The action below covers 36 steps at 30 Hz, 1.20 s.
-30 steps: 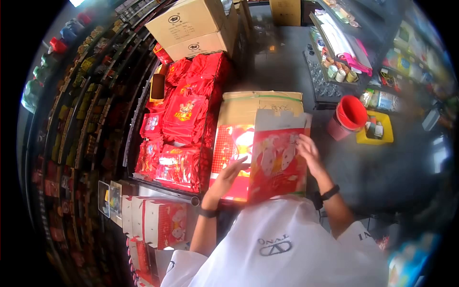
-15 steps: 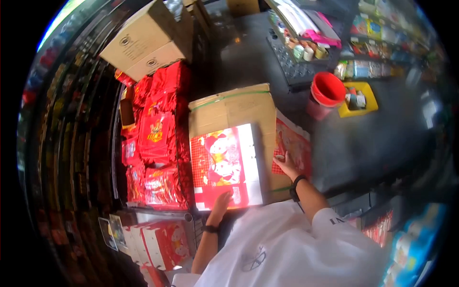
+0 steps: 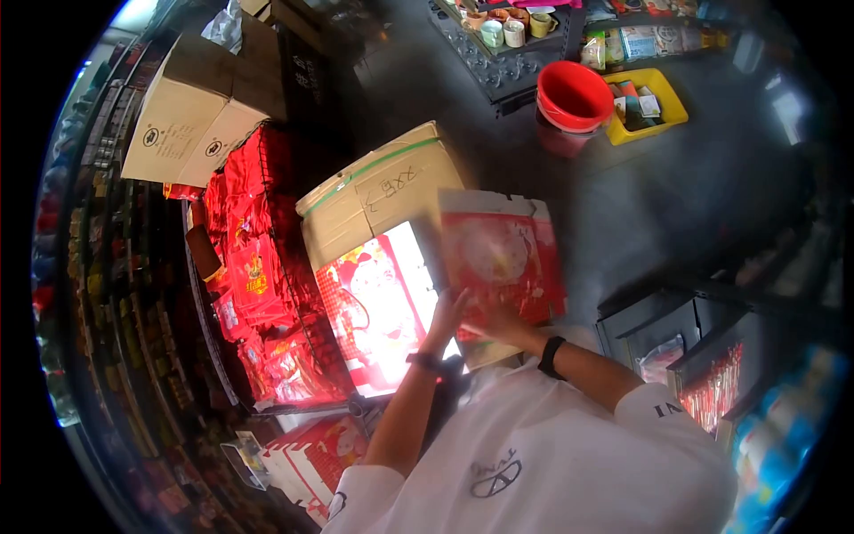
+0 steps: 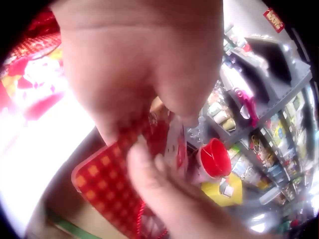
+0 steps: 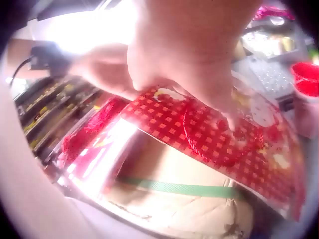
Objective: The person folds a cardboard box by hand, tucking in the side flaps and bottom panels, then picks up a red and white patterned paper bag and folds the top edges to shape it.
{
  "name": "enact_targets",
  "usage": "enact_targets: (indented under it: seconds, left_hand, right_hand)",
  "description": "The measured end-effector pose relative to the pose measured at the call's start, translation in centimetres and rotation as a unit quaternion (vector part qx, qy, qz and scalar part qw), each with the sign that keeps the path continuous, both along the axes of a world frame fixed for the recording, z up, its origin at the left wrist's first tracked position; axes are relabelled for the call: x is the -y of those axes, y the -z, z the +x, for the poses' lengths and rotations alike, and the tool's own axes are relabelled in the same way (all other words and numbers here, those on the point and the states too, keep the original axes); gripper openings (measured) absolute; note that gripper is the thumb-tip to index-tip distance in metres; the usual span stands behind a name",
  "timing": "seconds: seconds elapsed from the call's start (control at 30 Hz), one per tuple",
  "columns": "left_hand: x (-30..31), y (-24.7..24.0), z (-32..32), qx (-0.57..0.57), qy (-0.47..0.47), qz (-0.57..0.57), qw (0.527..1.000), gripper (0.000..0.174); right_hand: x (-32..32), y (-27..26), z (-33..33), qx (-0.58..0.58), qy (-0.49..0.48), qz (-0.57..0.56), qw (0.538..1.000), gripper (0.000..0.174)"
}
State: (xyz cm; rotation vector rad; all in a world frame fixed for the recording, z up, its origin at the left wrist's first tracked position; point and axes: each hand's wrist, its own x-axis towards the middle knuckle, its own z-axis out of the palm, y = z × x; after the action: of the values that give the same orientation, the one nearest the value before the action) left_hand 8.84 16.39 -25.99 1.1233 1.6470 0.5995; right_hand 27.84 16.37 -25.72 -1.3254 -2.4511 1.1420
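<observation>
A flat red printed carton [image 3: 503, 258] with a pale top edge is held up in front of the body, over the right part of a brown box [image 3: 382, 200]. At its near left edge, my left hand [image 3: 447, 319] grips the corner of the checked panel [image 4: 107, 179]. My right hand [image 3: 500, 322] holds the same carton beside it; in the right wrist view its fingers [image 5: 231, 119] lie by a red cord [image 5: 192, 139] on the checked face. Another flat printed carton [image 3: 369, 303], shiny in the light, lies on the brown box to the left.
Red packets [image 3: 253, 276] fill a rack left of the box, with large cartons [image 3: 182, 125] behind. A red bucket [image 3: 574, 93] and yellow basket [image 3: 658, 107] stand at the back right. Folded printed boxes [image 3: 316, 454] sit at the lower left, grey bins [image 3: 658, 334] at the right.
The red carton has come up from the box's right side toward the middle. My left hand has left the shiny carton and joined my right hand at the red one. The head view has turned.
</observation>
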Motion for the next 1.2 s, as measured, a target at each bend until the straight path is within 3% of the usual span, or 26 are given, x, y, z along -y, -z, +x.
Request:
enact_targets:
  seconds: [0.1,0.13,0.23,0.3,0.37,0.43,0.47,0.57,0.6,0.63,0.7,0.73,0.83,0.9,1.03,1.13,1.2]
  left_hand:
    - [-0.6,-0.7,1.4,-0.070,-0.065,-0.047,0.994,0.029]
    - [-0.7,-1.2,1.4,-0.032,-0.094,-0.043,0.994,0.031]
    - [0.1,-4.3,-0.8,0.081,-0.180,-0.029,0.980,0.040]
    - [1.9,-6.2,-3.8,0.029,-0.180,-0.012,0.983,0.041]
    - [5.1,-5.5,-7.8,-0.009,-0.200,0.027,0.979,0.039]
    - [8.1,-7.8,-9.9,0.015,-0.237,0.014,0.971,0.034]
    - [10.0,-8.0,-11.1,0.018,-0.255,-0.007,0.967,0.031]
    - [14.4,-8.8,-12.2,0.011,-0.319,-0.040,0.947,0.027]
    - [15.9,-8.3,-12.3,0.018,-0.343,-0.034,0.938,0.027]
    - [17.0,-7.8,-12.4,0.027,-0.368,-0.028,0.929,0.027]
    - [18.6,-6.9,-12.2,0.010,-0.395,-0.020,0.918,0.022]
    - [19.9,-5.3,-12.9,0.007,-0.397,-0.009,0.918,0.020]
    - [21.7,-4.1,-13.1,-0.010,-0.391,-0.001,0.920,0.021]
    - [21.9,-3.7,-12.9,-0.035,-0.374,0.049,0.925,0.026]
    - [22.5,-1.5,-13.7,0.067,-0.388,0.046,0.918,0.042]
    - [22.4,-1.5,-13.5,0.062,-0.369,0.026,0.927,0.045]
    - [21.9,-2.0,-13.4,0.073,-0.357,0.011,0.931,0.047]
  right_hand:
    - [-0.7,0.0,0.8,-0.027,-0.042,-0.073,0.996,0.090]
    - [-1.0,-0.6,1.3,-0.015,-0.016,-0.057,0.998,0.071]
    - [-4.9,-0.7,5.4,-0.275,0.111,-0.201,0.934,0.053]
    - [-6.5,2.3,7.5,-0.168,0.266,0.025,0.949,0.043]
    - [-7.9,7.9,9.1,-0.148,0.356,0.126,0.914,0.046]
    - [-8.9,12.1,10.4,-0.065,0.344,-0.008,0.937,0.053]
    - [-9.2,11.8,10.2,-0.036,0.318,-0.052,0.946,0.058]
    - [-11.0,4.3,7.8,-0.032,0.170,-0.290,0.941,0.060]
    - [-10.1,5.7,6.7,-0.102,0.156,-0.254,0.949,0.061]
    - [-8.9,6.9,5.1,-0.096,0.202,-0.230,0.947,0.059]
    - [-7.5,7.3,3.0,-0.165,0.245,-0.231,0.927,0.077]
    - [-7.8,8.4,2.6,-0.203,0.200,-0.283,0.916,0.082]
    - [-6.1,4.9,0.6,-0.087,0.241,-0.183,0.949,0.084]
    - [-5.4,3.4,-0.1,-0.102,0.230,-0.178,0.951,0.085]
    - [-3.6,0.1,-2.1,-0.034,0.250,-0.178,0.951,0.085]
    - [-3.1,-4.5,-3.6,-0.087,0.193,-0.212,0.954,0.085]
    - [-3.2,-4.0,-4.4,-0.096,0.198,-0.242,0.945,0.083]
